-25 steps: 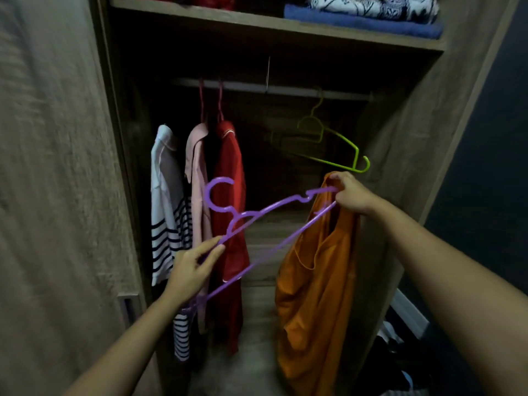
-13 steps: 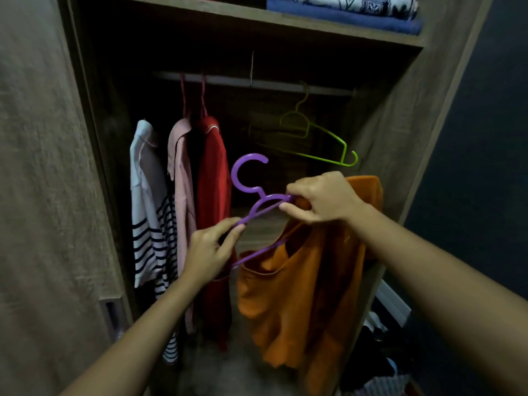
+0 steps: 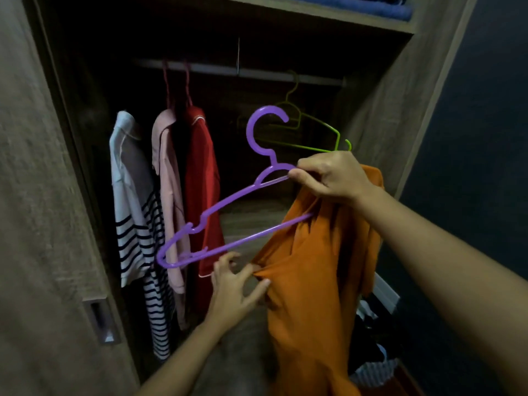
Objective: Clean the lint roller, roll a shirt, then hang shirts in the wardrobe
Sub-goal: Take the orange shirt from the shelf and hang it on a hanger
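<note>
The right hand (image 3: 333,178) is closed on the purple hanger (image 3: 228,201), with the fingers pinched around it just below the hook, where the two shoulders meet. The hanger is tilted: its hook points up and to the left of this hand, and its long end goes down to the left, ending above and to the left of the left hand (image 3: 235,284). The same right hand also seems to hold the top of the orange shirt (image 3: 311,295), which falls down under it in folds; the exact grip on the cloth is hidden by the fingers. The right end of the hanger's lower bar goes into the orange cloth below the right hand.

The left hand is lower and apart from the right one. Its thumb and fingers pinch an edge of the orange shirt, and the other fingers are spread a little. It does not touch the hanger, which passes just above it.

To the left of both hands, three shirts hang on the rail (image 3: 257,72) of the wardrobe (image 3: 380,115): a white striped shirt (image 3: 134,212), a pink shirt (image 3: 168,195) and a red shirt (image 3: 200,178), close together. Just above the right hand hangs an empty green hanger (image 3: 314,130) on the same rail. On the shelf high above the right hand lies folded blue cloth (image 3: 371,7).
</note>
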